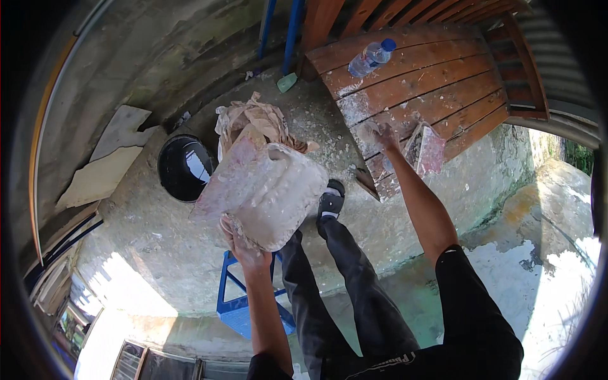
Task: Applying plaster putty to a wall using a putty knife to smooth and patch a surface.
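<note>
My left hand (244,244) grips the near edge of a tray-like white plaster piece (288,196) with a rough rim and a shallow hollow. A pinkish, plaster-smeared sheet (231,168) shows along its left side; whether it is joined to the piece I cannot tell. My right hand (385,137) reaches over the left part of a slatted wooden bench (437,79), its fingers curled at a whitish, powdery patch. Whatever they hold there is too small to make out. Just right of that wrist, a pink and white plaster-marked object (427,149) rests at the bench's edge.
A crumpled brown paper sack (253,120) stands behind the plaster piece, beside a black bucket (183,168) with liquid. On the bench lies a blue-capped clear bottle (370,58). A blue stool (237,310) is near my legs. Broken pale boards (104,174) lean on the left wall.
</note>
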A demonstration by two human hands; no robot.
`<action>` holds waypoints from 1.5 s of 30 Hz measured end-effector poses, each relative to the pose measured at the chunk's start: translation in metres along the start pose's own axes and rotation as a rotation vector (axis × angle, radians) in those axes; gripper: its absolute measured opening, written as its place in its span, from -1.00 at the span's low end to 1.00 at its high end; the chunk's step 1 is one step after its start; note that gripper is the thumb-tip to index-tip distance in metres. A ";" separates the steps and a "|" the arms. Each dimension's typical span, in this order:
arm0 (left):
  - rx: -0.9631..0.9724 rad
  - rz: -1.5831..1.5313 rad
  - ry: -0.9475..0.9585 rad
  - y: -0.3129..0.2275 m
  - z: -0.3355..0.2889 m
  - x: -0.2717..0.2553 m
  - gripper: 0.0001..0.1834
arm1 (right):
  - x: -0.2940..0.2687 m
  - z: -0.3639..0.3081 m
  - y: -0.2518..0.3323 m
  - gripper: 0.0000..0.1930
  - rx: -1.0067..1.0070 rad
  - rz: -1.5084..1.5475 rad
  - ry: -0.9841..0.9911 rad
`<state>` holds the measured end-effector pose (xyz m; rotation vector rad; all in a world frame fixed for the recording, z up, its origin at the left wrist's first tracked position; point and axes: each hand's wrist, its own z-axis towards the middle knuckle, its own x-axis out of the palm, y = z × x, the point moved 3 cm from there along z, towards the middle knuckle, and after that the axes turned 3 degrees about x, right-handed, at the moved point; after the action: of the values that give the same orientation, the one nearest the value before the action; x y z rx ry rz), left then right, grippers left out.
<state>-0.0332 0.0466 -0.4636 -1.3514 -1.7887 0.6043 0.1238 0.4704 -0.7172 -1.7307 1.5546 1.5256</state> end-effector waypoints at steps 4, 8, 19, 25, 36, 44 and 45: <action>0.181 0.067 0.069 0.003 0.007 -0.013 -0.60 | 0.034 -0.023 0.028 -0.52 0.165 0.032 0.224; 0.296 0.257 0.246 0.029 0.012 -0.005 -0.02 | -0.006 0.004 -0.016 -0.58 -0.203 0.253 -0.020; 0.256 -0.034 0.114 0.041 0.027 0.000 -0.65 | -0.125 -0.138 0.176 -0.66 0.028 0.870 0.173; 0.140 -0.151 0.105 0.039 0.020 0.032 -0.55 | -0.173 -0.216 0.270 -0.55 -0.278 0.776 0.089; 0.049 -0.212 0.112 0.044 0.010 0.035 -0.56 | -0.161 -0.238 0.286 -0.53 -0.435 0.540 -0.066; 0.055 -0.233 0.118 0.043 0.001 0.028 -0.60 | -0.160 -0.234 0.272 -0.53 -0.432 0.489 -0.175; 0.055 -0.234 0.118 0.045 0.002 0.023 -0.60 | -0.159 -0.240 0.277 -0.53 -0.469 0.495 -0.111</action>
<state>-0.0119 0.0831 -0.4918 -1.0979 -1.7882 0.4345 0.0253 0.2605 -0.3923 -1.4979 1.7543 2.3436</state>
